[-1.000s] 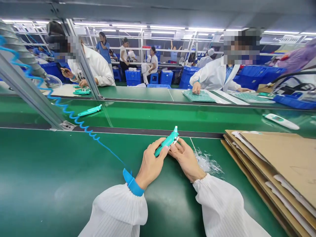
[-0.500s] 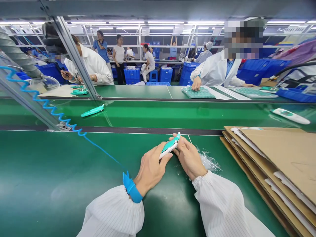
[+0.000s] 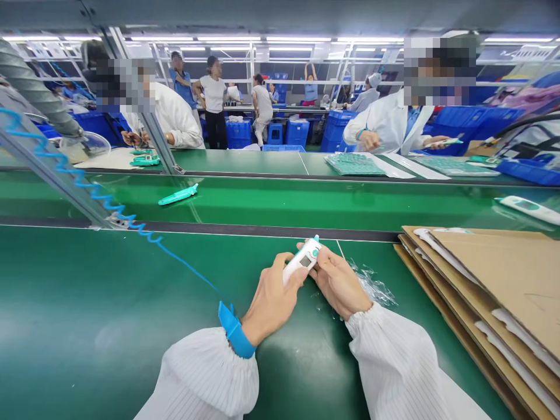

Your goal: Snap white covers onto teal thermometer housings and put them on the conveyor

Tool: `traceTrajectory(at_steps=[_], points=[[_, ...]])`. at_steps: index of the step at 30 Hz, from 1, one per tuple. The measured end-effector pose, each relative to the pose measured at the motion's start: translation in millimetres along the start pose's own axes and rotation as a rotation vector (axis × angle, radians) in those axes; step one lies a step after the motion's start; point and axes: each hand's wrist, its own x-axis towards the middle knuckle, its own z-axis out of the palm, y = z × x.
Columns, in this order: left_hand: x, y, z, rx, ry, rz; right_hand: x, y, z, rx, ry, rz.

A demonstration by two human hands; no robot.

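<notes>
A white and teal handheld device (image 3: 301, 260) with a small grey display and a round teal button is held above the green table (image 3: 109, 315). My left hand (image 3: 273, 297), with a blue band at its wrist, grips the lower end of the device. The fingers of my right hand (image 3: 339, 280) close round its upper end, near the pointed teal tip. Crumpled clear plastic (image 3: 376, 286) lies on the table just right of my right hand.
Stacked cardboard sheets (image 3: 494, 262) fill the right side. Beyond the table, a green belt (image 3: 306, 201) carries a teal part (image 3: 178, 195) and a white device (image 3: 529, 209). A coiled blue cord (image 3: 105, 201) hangs at the left. Two people in white work opposite.
The device has been turned, so its display and button face show. The belt's teal part appears farther right. Opposite, the person at the right now has a device in one raised hand.
</notes>
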Motion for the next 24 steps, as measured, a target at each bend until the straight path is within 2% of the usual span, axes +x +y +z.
traceTrajectory(at_steps=[2, 7, 11, 15, 18, 21, 24], points=[[0.2, 3.4, -1.5, -0.049, -0.011, -0.046, -0.7, 0.6, -1.7, -0.024, -0.045, 0.024], [1.6, 5.9, -5.4, 0.034, 0.001, -0.009, -2.8, -0.3, -1.6, -0.008, -0.035, -0.016], [2.5, -1.4, -2.2, -0.116, -0.039, -0.037, -6.0, -3.9, 6.7, -0.019, -0.064, 0.026], [2.0, -10.6, 5.5, -0.127, 0.087, 0.130, -13.4, -2.2, 12.8, -0.033, -0.172, 0.111], [3.1, -15.8, 6.9, -0.062, 0.227, 0.115, -12.7, -4.1, 10.0, -0.037, -0.136, 0.241], [5.9, -19.3, 3.5, -0.070, 0.371, 0.049, 10.7, -17.2, 4.8, -0.079, -0.076, 0.381], [7.9, -20.1, -0.6, -0.086, 0.455, 0.004, 62.4, -35.4, 3.4, -0.240, -0.001, 0.370]])
